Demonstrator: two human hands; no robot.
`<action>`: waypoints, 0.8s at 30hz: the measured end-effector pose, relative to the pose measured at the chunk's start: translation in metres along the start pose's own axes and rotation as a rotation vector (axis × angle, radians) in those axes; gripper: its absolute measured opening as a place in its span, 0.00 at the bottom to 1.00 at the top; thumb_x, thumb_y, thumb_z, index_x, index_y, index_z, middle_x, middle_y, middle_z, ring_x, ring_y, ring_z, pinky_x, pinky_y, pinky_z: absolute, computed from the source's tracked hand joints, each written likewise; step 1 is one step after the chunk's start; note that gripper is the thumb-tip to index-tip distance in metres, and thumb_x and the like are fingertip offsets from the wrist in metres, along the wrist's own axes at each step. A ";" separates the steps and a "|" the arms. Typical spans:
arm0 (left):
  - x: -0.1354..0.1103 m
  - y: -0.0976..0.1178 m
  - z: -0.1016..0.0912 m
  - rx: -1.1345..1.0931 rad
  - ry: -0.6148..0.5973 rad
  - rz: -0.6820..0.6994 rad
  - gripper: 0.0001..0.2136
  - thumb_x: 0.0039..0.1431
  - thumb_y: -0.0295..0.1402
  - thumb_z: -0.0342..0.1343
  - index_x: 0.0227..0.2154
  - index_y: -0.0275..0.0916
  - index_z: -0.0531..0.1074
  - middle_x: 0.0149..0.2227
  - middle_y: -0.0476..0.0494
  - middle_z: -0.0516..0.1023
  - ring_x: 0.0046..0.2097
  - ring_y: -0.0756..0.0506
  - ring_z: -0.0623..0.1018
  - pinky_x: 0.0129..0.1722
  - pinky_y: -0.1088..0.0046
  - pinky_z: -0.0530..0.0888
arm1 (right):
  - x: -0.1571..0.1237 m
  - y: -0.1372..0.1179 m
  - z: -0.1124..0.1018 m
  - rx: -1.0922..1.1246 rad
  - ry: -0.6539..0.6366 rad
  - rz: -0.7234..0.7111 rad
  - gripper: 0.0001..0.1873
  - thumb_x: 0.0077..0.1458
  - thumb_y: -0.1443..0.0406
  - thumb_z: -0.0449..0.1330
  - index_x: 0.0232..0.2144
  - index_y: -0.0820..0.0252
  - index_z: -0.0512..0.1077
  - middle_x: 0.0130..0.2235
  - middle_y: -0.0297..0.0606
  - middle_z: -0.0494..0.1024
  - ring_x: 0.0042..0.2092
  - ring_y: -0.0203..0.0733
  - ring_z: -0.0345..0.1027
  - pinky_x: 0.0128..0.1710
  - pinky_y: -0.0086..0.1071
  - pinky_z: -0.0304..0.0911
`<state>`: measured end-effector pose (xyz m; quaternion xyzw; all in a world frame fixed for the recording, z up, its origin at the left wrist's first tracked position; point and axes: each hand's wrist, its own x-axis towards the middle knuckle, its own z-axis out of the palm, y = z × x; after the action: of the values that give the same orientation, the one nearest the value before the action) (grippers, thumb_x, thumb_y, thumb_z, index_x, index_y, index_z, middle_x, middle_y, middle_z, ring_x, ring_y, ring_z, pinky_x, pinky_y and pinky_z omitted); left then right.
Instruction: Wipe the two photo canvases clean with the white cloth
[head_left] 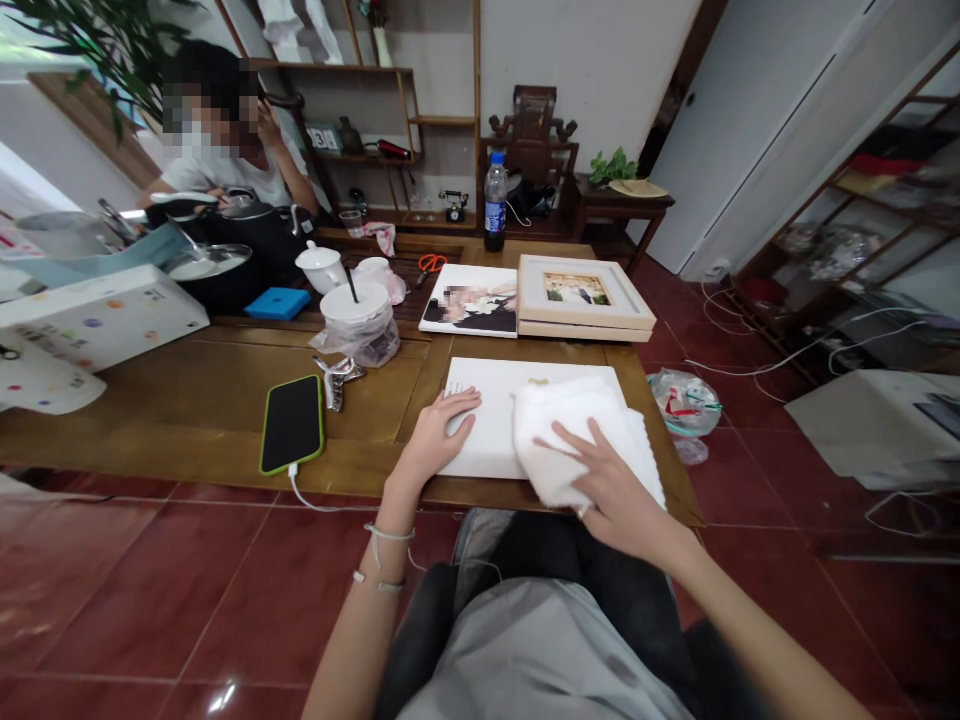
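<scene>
A flat white panel (491, 415) with small print near its upper left corner lies at the front edge of the wooden table. My left hand (442, 430) rests on the panel's left side, fingers extended. Over its right part, a folded white cloth (559, 405) spreads past the panel's right edge. My right hand (600, 475) presses on this cloth from above with its fingers spread; the cloth hides that part of the panel. Behind the panel are a photo print (472, 300) and, to its right, a light framed picture (577, 290) on top of another frame.
On the wooden table (360, 410) left of me are a charging phone (292, 425), foil wrapper (341, 380), bagged cup (360, 325) and blue box (277, 303). Farther back are orange-handled scissors (431, 265) and a bottle (495, 205). Another person (232, 165) sits at the far left.
</scene>
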<state>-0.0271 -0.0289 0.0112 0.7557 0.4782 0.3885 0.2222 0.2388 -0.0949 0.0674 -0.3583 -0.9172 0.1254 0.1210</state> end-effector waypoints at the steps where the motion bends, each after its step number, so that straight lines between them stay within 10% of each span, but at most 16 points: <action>1: 0.000 0.000 0.000 0.001 -0.001 0.001 0.13 0.57 0.30 0.50 0.43 0.41 0.74 0.48 0.42 0.77 0.54 0.42 0.72 0.60 0.55 0.59 | -0.005 -0.009 -0.001 0.020 -0.030 -0.018 0.23 0.32 0.77 0.48 0.29 0.58 0.74 0.61 0.36 0.61 0.65 0.51 0.39 0.61 0.61 0.27; 6: -0.001 0.000 -0.001 0.002 -0.001 0.002 0.13 0.57 0.30 0.50 0.43 0.41 0.74 0.48 0.42 0.77 0.54 0.42 0.72 0.59 0.55 0.60 | -0.007 -0.013 -0.004 0.073 -0.067 -0.044 0.22 0.34 0.77 0.49 0.31 0.60 0.74 0.61 0.40 0.60 0.65 0.48 0.41 0.63 0.56 0.29; 16: 0.000 -0.002 -0.001 -0.007 0.005 0.007 0.12 0.57 0.31 0.50 0.42 0.41 0.74 0.48 0.42 0.77 0.54 0.43 0.72 0.60 0.56 0.59 | 0.071 0.072 -0.007 -0.063 0.016 0.195 0.20 0.53 0.70 0.48 0.47 0.60 0.69 0.59 0.43 0.64 0.65 0.47 0.43 0.63 0.55 0.34; 24: 0.000 -0.003 -0.001 0.009 0.004 0.016 0.12 0.57 0.31 0.50 0.42 0.40 0.74 0.48 0.42 0.77 0.54 0.43 0.72 0.59 0.55 0.60 | 0.070 0.040 0.010 -0.185 0.057 0.117 0.21 0.43 0.75 0.51 0.39 0.59 0.74 0.63 0.40 0.56 0.65 0.57 0.37 0.58 0.66 0.30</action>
<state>-0.0291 -0.0276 0.0099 0.7596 0.4745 0.3894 0.2148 0.2111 -0.0202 0.0550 -0.4244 -0.8986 0.0367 0.1056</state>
